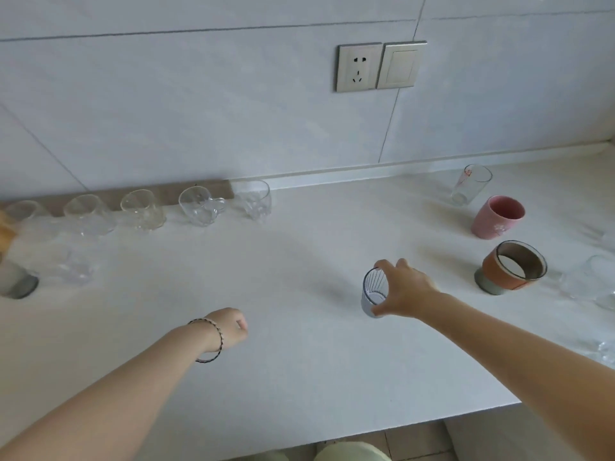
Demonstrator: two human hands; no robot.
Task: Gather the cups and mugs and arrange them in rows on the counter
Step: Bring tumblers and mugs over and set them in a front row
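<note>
Grasping of ribbed clear glass tumbler point(373, 294) by right hand point(404, 289).
Near left: clenched, empty left hand point(231, 327); far left: row of clear glass cups point(143, 209).

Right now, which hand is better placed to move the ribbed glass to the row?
Right. The right hand grips the ribbed glass with its fingers; the left hand is curled, holding nothing.

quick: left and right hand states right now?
Left hand: closed, fingers curled, holding nothing.
Right hand: closed on the ribbed glass cup.
</note>
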